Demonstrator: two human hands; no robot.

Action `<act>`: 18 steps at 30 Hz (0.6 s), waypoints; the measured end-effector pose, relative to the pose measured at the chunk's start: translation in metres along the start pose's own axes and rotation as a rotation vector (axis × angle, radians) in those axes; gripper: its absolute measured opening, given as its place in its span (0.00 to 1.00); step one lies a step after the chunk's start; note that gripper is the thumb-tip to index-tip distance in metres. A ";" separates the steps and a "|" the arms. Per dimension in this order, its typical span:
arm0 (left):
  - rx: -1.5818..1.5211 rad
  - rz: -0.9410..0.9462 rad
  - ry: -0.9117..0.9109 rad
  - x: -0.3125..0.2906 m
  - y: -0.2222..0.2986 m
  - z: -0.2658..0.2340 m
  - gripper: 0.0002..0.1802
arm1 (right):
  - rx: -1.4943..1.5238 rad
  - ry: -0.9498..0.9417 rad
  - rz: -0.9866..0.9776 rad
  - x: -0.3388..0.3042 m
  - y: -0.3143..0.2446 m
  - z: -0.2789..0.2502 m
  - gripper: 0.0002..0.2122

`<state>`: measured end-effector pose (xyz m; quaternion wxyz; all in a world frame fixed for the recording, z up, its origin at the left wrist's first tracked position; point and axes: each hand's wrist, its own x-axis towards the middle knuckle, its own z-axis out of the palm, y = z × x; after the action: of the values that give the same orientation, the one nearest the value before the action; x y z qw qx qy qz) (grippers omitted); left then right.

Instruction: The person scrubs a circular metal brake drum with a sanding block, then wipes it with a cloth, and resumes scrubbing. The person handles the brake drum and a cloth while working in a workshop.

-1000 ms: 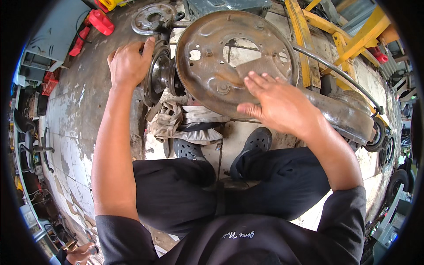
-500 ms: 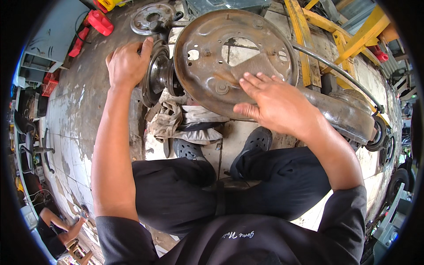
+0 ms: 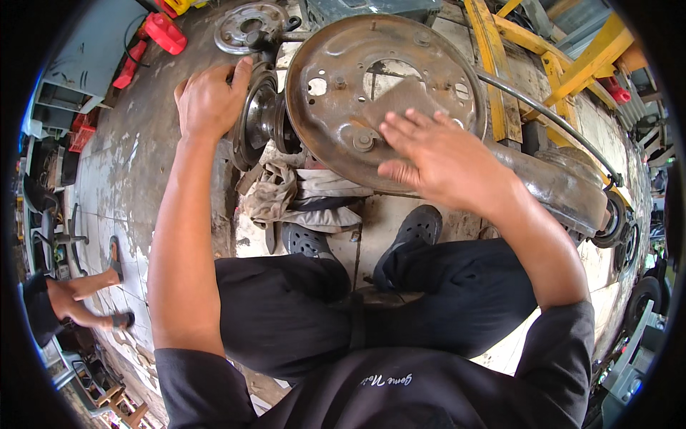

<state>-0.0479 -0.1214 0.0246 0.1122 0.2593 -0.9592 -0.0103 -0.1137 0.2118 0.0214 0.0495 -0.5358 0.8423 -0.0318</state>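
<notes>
A round, rusty brake backing plate (image 3: 321, 136) stands tilted in front of me, with a large centre hole and several smaller ones. My right hand (image 3: 446, 161) lies flat on its lower right face, fingers stretched out. Under the fingertips is a brown sheet that looks like sandpaper (image 3: 400, 100), partly covering the centre hole. My left hand (image 3: 213, 100) curls over the top of a dark metal wheel hub (image 3: 259, 118), left of the plate; its fingertips are partly hidden. To the right, a thick axle housing (image 3: 550, 182) runs from behind the plate.
Between my feet and the plate lies a crumpled grey rag (image 3: 271, 196). Another round plate (image 3: 246, 28) rests on the floor at the far left. A yellow frame (image 3: 493, 71) stands at the far right. Another person's legs (image 3: 75, 293) are at the left edge.
My right hand has shifted slightly left and down across the backing plate, still flat. The left hand keeps its grip. The other person's legs have come further into view at the left.
</notes>
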 end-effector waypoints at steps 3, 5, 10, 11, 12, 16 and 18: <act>-0.013 0.034 0.077 -0.003 -0.002 0.005 0.33 | 0.012 -0.023 -0.004 0.001 -0.003 -0.003 0.33; -0.005 0.043 0.087 -0.003 -0.006 0.006 0.33 | 0.027 -0.040 -0.020 0.002 -0.006 -0.004 0.33; 0.003 0.024 0.063 -0.003 -0.002 0.001 0.33 | -0.021 0.040 -0.036 0.004 -0.002 0.003 0.33; -0.008 0.034 0.075 -0.004 -0.003 0.003 0.33 | -0.021 -0.003 -0.040 0.003 -0.004 0.001 0.32; -0.015 0.042 0.087 -0.005 -0.002 0.004 0.32 | -0.020 -0.044 -0.048 0.001 -0.006 -0.002 0.32; -0.015 0.030 0.032 -0.003 0.002 -0.004 0.32 | -0.023 0.038 -0.028 0.008 0.007 0.002 0.32; -0.025 0.042 0.045 -0.004 0.000 0.000 0.32 | -0.027 -0.005 -0.037 0.005 0.000 -0.001 0.31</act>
<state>-0.0450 -0.1191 0.0235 0.1373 0.2377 -0.9615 -0.0142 -0.1164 0.2070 0.0217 0.0439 -0.5520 0.8324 -0.0199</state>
